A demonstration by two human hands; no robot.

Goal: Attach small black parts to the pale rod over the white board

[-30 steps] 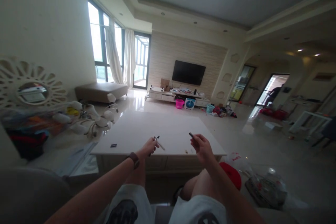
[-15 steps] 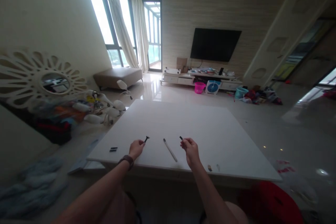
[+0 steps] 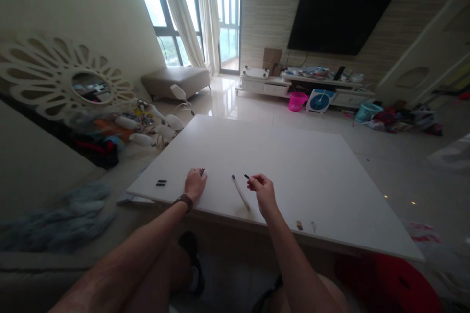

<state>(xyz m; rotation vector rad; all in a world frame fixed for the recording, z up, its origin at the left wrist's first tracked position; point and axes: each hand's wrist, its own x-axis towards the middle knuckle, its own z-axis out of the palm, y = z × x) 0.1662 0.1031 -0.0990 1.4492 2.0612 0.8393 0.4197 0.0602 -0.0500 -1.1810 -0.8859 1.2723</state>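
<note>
1. From where I stand, the right grip [image 3: 262, 191] pinches a black stick [image 3: 246, 176] by one end, the free end pointing towards the left grip.
2. The left grip [image 3: 196, 182] rests on the counter [image 3: 279, 151], fingers curled round a dark tool [image 3: 202, 171]; most of it is hidden.
3. Between the grips, nearer the right, lies a pen [image 3: 241, 192], its dark end away from the person.
4. Left of the left grip lie two black bits [image 3: 161, 181]; right of the right grip, by the near edge, a brown bit [image 3: 299, 225] and a clear bit [image 3: 313, 227].
5. I'd judge the step as handling small parts, one per grip.
6. The next move, I'd say, calls for a light fingertip pinch and steady aim, clear of the pen.
</note>
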